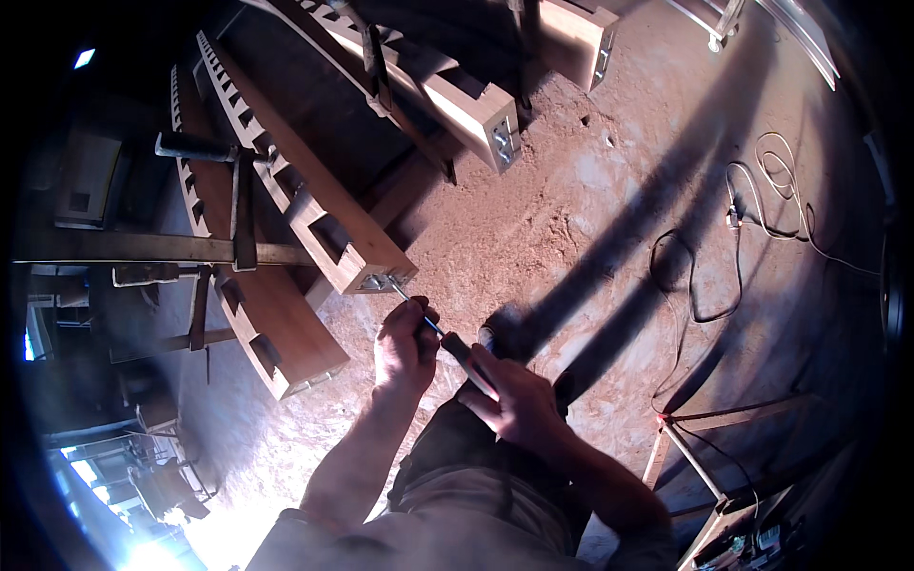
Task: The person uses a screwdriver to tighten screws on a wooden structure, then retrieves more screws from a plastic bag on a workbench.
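My right hand (519,395) is closed around the handle of a screwdriver (464,357). Its thin metal shaft slants up and left to the end of a wooden beam (305,200). Closer to that end, my left hand (407,344) pinches around the shaft with curled fingers. At the tip, metal hardware (379,283) sits on the beam's end face; whether the tip is seated in a screw is too small to tell. Square notches run along the beam's side.
A second notched beam (286,333) lies at the left, with bar clamps (243,205) across both. Further beams (476,114) with metal end fittings stand at the top. Sawdust covers the floor (514,228). A cable (738,257) coils at the right, near a wooden frame (695,462).
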A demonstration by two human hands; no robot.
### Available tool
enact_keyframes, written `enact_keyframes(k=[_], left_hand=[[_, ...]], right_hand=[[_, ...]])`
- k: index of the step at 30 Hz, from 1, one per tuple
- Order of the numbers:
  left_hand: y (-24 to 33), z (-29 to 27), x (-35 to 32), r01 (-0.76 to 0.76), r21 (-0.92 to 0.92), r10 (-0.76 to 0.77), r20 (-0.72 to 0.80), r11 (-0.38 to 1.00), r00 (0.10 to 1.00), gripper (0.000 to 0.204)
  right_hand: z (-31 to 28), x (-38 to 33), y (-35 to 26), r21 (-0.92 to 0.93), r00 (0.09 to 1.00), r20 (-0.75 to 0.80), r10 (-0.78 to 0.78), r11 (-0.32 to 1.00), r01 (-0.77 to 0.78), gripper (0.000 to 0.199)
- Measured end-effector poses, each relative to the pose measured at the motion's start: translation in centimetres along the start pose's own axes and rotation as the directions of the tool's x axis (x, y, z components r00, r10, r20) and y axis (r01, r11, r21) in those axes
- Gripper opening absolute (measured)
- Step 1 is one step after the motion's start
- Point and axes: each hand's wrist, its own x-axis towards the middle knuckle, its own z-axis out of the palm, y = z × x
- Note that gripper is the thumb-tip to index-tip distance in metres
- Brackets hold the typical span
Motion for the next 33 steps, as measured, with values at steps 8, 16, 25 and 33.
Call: enact_keyframes(k=[8,16,25,33], left_hand=[[0.4,-0.9,0.2,0.018,0.024,-0.020,0.071,1.000,0.997,0.018],[0.6,0.7,-0.6,0.039,-0.036,-0.037,0.047,0.999,0.998,0.017],[0.2,-0.4,0.3,0.030,-0.008,-0.030,0.057,1.000,0.998,0.016],[1.1,0.6,-0.4,0.025,0.027,-0.025,0.029,0.999,0.999,0.015]], right_hand=[[1.3,-0.4,-0.3,0.801,0.804,0.576,0.147,-0.298,-0.520,0.046],[0.5,0.3,-0.8,0.161,0.996,-0.051,0.073,0.985,-0.064,0.037],[-0.8,1.1,0.1,0.333,0.930,0.316,0.187,0.896,-0.293,0.035],[0.6,0.5,-0.2,0.825,0.797,0.548,0.252,-0.009,-0.564,0.030]])
